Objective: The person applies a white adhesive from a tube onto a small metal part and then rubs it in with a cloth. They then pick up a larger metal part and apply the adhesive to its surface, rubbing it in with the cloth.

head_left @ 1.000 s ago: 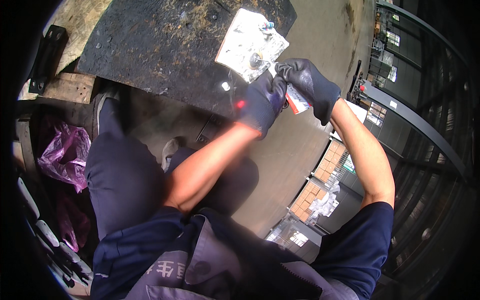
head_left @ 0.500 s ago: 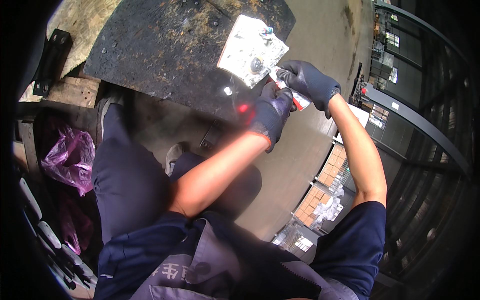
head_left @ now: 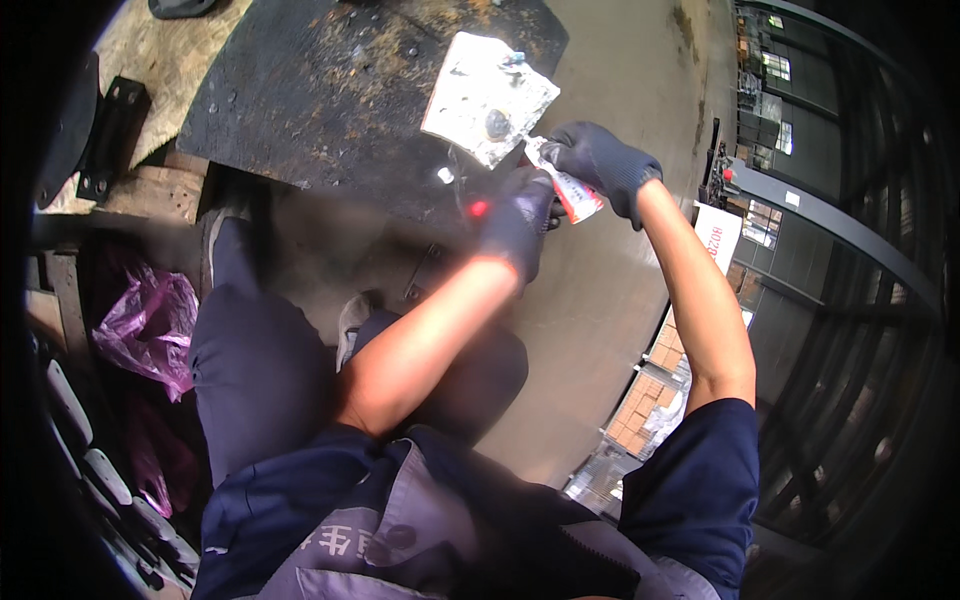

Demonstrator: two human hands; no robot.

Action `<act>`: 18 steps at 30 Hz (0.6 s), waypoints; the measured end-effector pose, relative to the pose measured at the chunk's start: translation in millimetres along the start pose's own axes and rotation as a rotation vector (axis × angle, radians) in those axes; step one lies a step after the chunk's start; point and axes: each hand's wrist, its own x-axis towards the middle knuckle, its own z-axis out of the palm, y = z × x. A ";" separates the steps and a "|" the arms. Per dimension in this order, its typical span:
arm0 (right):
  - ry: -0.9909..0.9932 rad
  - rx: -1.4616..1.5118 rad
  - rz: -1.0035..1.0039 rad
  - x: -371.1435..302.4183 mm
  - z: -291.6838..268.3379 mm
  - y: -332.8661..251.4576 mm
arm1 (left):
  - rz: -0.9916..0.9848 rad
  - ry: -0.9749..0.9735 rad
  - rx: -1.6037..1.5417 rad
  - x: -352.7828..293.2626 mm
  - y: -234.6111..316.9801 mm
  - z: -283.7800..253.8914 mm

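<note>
My right hand, in a dark work glove, pinches the upper end of a red and white squeeze tube, which slants down below it. Close against the tube's left side is my left hand, gloved too and slightly blurred. Its fingers are curled; what they hold, if anything, is hidden. Just beyond both hands lies a square board smeared with white paste, bearing a dark round lump. The board rests on a worn dark metal plate. A small white piece sits near the plate's front edge.
Wooden blocks and a black bracket are at the left. Below them hangs a pink plastic bag. Wire cages with cartons stand on the floor at the right. A red light spot shows beside my left hand.
My left hand has drawn slightly down and left, uncovering more of the tube. The right hand still grips the tube. The whole view has shifted a little.
</note>
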 end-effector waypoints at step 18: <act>0.387 1.150 -0.242 -164.3 82.1 -40.8 | 0.238 -0.135 0.489 -104.6 61.6 16.4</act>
